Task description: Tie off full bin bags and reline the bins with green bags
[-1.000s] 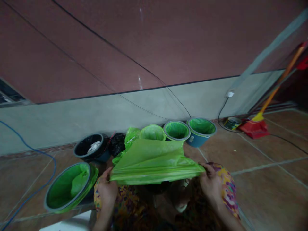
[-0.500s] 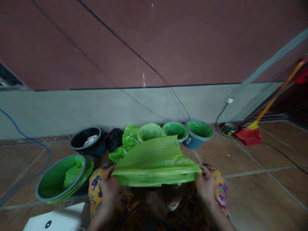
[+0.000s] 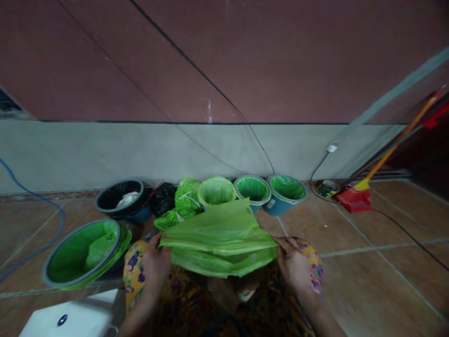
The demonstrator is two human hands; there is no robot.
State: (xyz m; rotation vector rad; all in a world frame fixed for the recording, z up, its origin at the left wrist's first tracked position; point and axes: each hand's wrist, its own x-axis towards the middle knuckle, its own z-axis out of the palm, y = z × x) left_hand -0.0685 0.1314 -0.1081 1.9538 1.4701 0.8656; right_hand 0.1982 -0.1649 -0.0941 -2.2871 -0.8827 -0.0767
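Observation:
A green plastic bag (image 3: 217, 241) is stretched in front of me above my lap, its near edge gathered in folds. My left hand (image 3: 156, 260) pinches its left end, and my right hand (image 3: 291, 262) grips the right end. Just beyond the bag are two tied green bags (image 3: 187, 196) and a bin with a pale green liner (image 3: 216, 191). Two more bins, the nearer one (image 3: 252, 188) and the rightmost blue one (image 3: 286, 193), carry green liners too. The bag hides part of these bins.
At the left lies a large tilted bin (image 3: 56, 276) with a green liner, and behind it a black-lined bin (image 3: 105, 208) beside a black bag (image 3: 163, 199). A white box (image 3: 70, 320) sits front left. A red dustpan (image 3: 355, 199), a can (image 3: 328, 188) and cables are at right; a blue hose (image 3: 45, 202) at left.
My hands have drawn slightly closer together, and the bag's near edge now sags and folds more between them. The view has shifted a little.

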